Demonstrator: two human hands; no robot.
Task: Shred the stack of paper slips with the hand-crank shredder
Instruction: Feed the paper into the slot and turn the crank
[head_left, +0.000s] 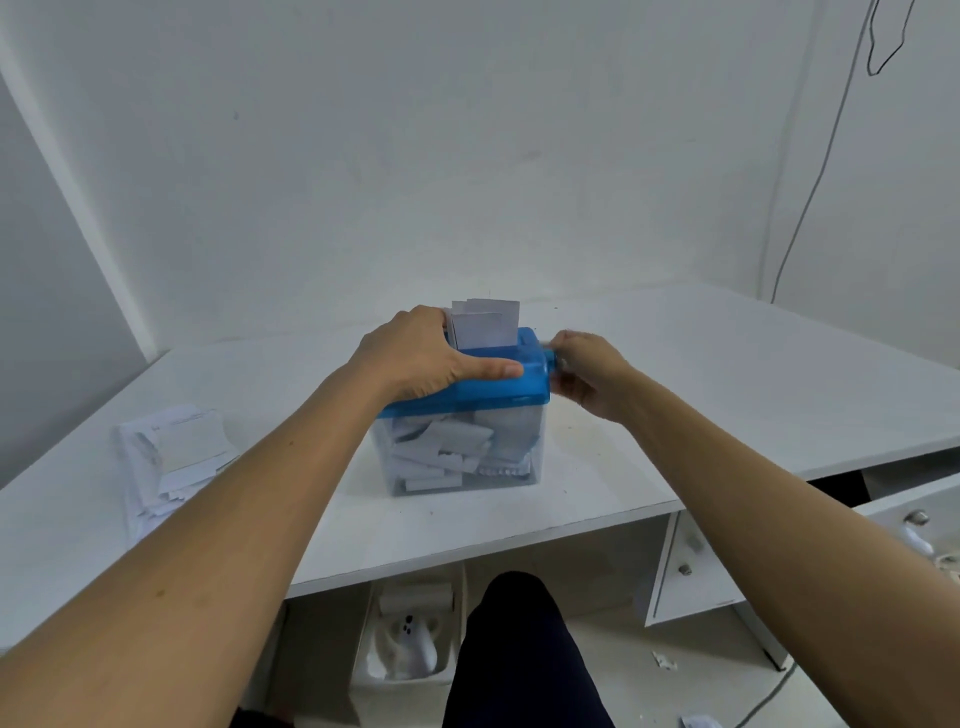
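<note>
Blue plastic caps the shredder (498, 387), which stands near the front edge of the white bench (727, 374) on its clear bin (457, 457), and that bin is packed with white cuttings. A loose pile of paper slips (176, 457) lies well to the left on the bench, partly hidden behind the left forearm. Under the bench sits a lined waste basket (410, 639), with a white drawer unit (696, 561) to the right and a dark-trousered leg (519, 649) between them. A thin cable (810, 197) runs down the wall.

There is one shredder, one pile and two scraps (665, 661) on the floor. A small sheaf of slips (485, 325) stands upright in the slot, too overlapped to count.

Both arms reach forward. The left hand (421, 356) lies over the blue top, thumb stretched along its near face and fingers curled over the far side just beside the sheaf — grasping the lid. The right hand (587, 374) is at the shredder's right end, its fingers curled around the crank (558, 361), which is blurred and mostly covered.
</note>
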